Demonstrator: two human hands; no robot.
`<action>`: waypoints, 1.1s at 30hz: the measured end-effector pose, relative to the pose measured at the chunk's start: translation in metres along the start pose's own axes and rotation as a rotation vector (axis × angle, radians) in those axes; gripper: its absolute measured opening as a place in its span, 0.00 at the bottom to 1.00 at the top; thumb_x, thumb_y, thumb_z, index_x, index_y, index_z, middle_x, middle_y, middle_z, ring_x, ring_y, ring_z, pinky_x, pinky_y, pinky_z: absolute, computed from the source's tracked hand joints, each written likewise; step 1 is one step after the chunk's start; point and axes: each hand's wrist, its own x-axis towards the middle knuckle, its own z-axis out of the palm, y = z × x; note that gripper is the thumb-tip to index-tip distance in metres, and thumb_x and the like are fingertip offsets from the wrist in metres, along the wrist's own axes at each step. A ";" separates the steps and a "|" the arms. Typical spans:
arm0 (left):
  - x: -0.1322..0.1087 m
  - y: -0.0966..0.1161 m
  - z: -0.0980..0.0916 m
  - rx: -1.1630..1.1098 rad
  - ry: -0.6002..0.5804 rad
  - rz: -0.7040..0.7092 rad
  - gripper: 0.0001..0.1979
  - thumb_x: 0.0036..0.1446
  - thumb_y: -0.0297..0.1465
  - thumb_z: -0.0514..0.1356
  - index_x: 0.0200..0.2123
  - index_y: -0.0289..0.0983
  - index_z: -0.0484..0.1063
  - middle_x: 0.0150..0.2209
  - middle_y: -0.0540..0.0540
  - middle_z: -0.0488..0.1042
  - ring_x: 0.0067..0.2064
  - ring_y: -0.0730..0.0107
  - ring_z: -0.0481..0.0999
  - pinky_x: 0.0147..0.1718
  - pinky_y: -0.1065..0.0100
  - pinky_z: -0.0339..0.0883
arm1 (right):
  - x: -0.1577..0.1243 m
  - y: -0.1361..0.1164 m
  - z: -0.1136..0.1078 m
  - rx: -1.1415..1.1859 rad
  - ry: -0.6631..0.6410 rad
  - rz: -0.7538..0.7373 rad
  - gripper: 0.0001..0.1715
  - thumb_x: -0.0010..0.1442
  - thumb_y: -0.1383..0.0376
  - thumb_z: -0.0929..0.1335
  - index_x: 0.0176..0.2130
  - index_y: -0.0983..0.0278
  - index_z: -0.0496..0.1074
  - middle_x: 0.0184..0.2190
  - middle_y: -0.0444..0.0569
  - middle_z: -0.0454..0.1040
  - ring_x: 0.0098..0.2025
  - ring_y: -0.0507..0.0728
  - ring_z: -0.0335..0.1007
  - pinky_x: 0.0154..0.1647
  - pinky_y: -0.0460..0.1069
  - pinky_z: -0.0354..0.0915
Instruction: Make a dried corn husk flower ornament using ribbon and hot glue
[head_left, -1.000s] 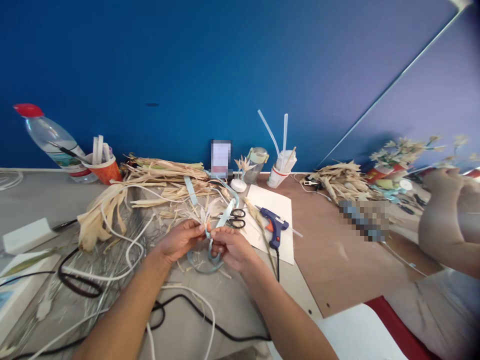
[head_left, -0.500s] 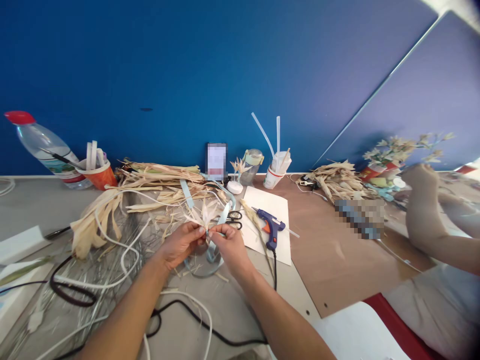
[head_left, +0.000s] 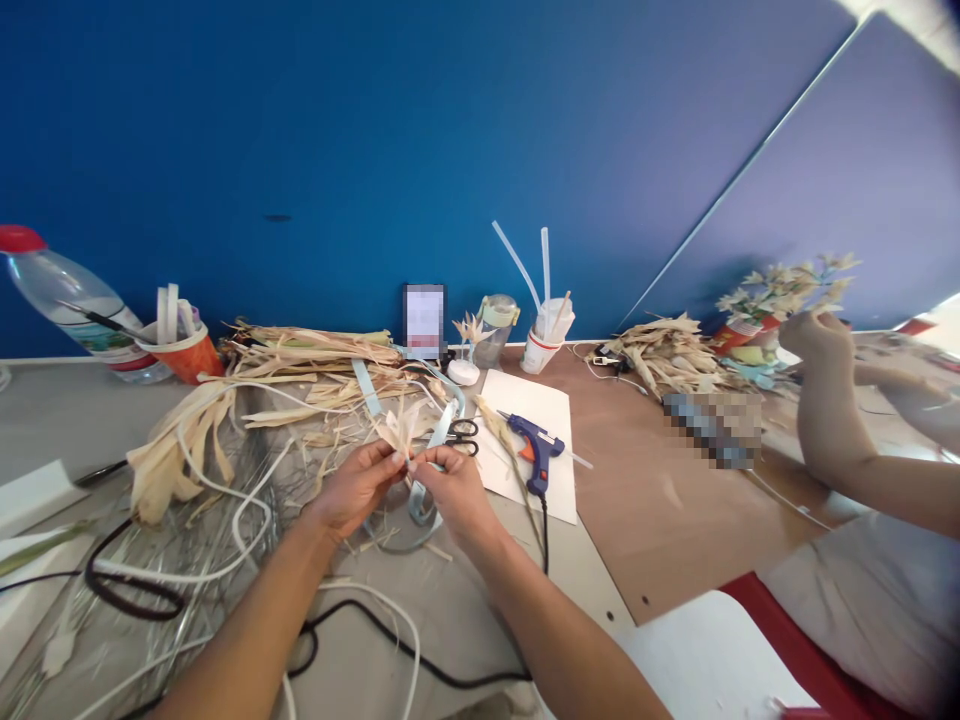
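Note:
A pale corn-husk flower stands upright between my hands, its petals fanned out. My left hand is closed in a pinch around the flower's base. My right hand meets it there, thumb and finger pinched on a light blue ribbon at the base. The exact wrap is hidden by my fingertips. Loops of this ribbon hang below and run behind the hands. Just past my right hand lie black-handled scissors.
A blue glue gun lies on white paper, its cord running toward me. Dried husks pile along the back beside a phone and cups. White cables cross the left side. At right, a co-worker's arm reaches over the table.
The whole view has shifted slightly, so things sit further left. The flower has turned a little between my fingers, while both hands keep their pinch.

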 end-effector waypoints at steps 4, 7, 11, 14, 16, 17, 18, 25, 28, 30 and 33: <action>0.000 -0.003 0.002 -0.022 0.028 -0.002 0.10 0.41 0.33 0.71 0.27 0.34 0.76 0.26 0.47 0.76 0.30 0.72 0.73 0.32 0.72 0.65 | 0.001 0.000 -0.001 0.009 -0.028 0.002 0.06 0.43 0.64 0.68 0.22 0.65 0.69 0.15 0.38 0.62 0.18 0.46 0.49 0.20 0.43 0.48; 0.000 -0.003 0.003 -0.036 0.032 -0.005 0.10 0.40 0.32 0.71 0.26 0.34 0.75 0.26 0.47 0.75 0.30 0.72 0.72 0.33 0.72 0.65 | 0.002 0.001 -0.002 -0.025 -0.051 -0.007 0.06 0.44 0.64 0.67 0.22 0.65 0.68 0.14 0.37 0.60 0.18 0.46 0.48 0.20 0.43 0.46; 0.001 -0.004 0.002 -0.019 0.028 -0.008 0.10 0.43 0.32 0.70 0.27 0.33 0.75 0.25 0.49 0.73 0.29 0.73 0.71 0.32 0.71 0.65 | 0.003 0.003 -0.002 -0.057 -0.053 -0.011 0.05 0.45 0.64 0.67 0.23 0.64 0.68 0.14 0.37 0.60 0.17 0.46 0.48 0.19 0.43 0.45; 0.001 -0.004 -0.001 -0.016 0.009 0.001 0.10 0.45 0.33 0.69 0.29 0.33 0.75 0.26 0.49 0.72 0.29 0.74 0.69 0.34 0.71 0.65 | 0.002 0.003 -0.002 -0.081 -0.028 -0.016 0.05 0.45 0.64 0.67 0.24 0.64 0.68 0.15 0.38 0.63 0.17 0.46 0.51 0.19 0.43 0.47; 0.000 -0.003 -0.003 -0.011 -0.015 0.005 0.09 0.46 0.32 0.69 0.29 0.34 0.75 0.28 0.49 0.72 0.30 0.74 0.69 0.35 0.70 0.65 | 0.001 0.001 -0.003 -0.043 -0.035 -0.012 0.05 0.44 0.64 0.68 0.24 0.65 0.69 0.17 0.39 0.66 0.18 0.46 0.53 0.20 0.43 0.48; 0.000 -0.003 -0.005 -0.003 -0.028 0.006 0.08 0.47 0.32 0.68 0.29 0.34 0.75 0.28 0.48 0.72 0.30 0.73 0.69 0.35 0.70 0.65 | 0.001 -0.001 -0.003 0.000 -0.060 0.003 0.06 0.43 0.64 0.69 0.23 0.66 0.70 0.17 0.40 0.67 0.19 0.46 0.53 0.21 0.43 0.48; 0.000 -0.002 -0.006 0.003 -0.046 0.006 0.08 0.48 0.32 0.67 0.30 0.34 0.75 0.29 0.47 0.73 0.31 0.73 0.69 0.35 0.70 0.65 | 0.001 -0.002 -0.004 0.056 -0.104 0.031 0.07 0.42 0.64 0.70 0.23 0.66 0.70 0.17 0.40 0.66 0.19 0.46 0.52 0.21 0.44 0.47; -0.002 -0.001 -0.012 -0.039 -0.182 0.006 0.08 0.52 0.33 0.64 0.31 0.32 0.75 0.31 0.43 0.74 0.34 0.66 0.71 0.34 0.66 0.66 | 0.002 -0.007 -0.011 0.387 -0.359 0.277 0.10 0.37 0.65 0.74 0.21 0.67 0.71 0.16 0.39 0.65 0.17 0.44 0.46 0.21 0.44 0.45; -0.003 -0.001 -0.011 -0.054 -0.205 0.004 0.07 0.53 0.32 0.63 0.31 0.33 0.75 0.31 0.43 0.73 0.34 0.65 0.70 0.32 0.66 0.66 | 0.002 -0.007 -0.012 0.401 -0.370 0.305 0.11 0.37 0.65 0.74 0.22 0.67 0.70 0.15 0.39 0.64 0.16 0.44 0.46 0.21 0.44 0.46; -0.002 0.000 -0.009 -0.068 -0.197 0.028 0.06 0.53 0.32 0.63 0.30 0.34 0.76 0.31 0.44 0.71 0.35 0.65 0.69 0.34 0.65 0.65 | 0.002 -0.007 -0.011 0.376 -0.371 0.298 0.11 0.37 0.65 0.75 0.21 0.66 0.70 0.14 0.37 0.62 0.16 0.44 0.47 0.21 0.44 0.45; -0.002 0.001 -0.008 -0.087 -0.188 0.053 0.06 0.52 0.32 0.64 0.28 0.34 0.75 0.31 0.45 0.69 0.34 0.68 0.68 0.36 0.66 0.64 | 0.003 -0.005 -0.011 0.324 -0.365 0.282 0.12 0.36 0.65 0.75 0.20 0.66 0.69 0.13 0.36 0.61 0.16 0.44 0.48 0.20 0.44 0.45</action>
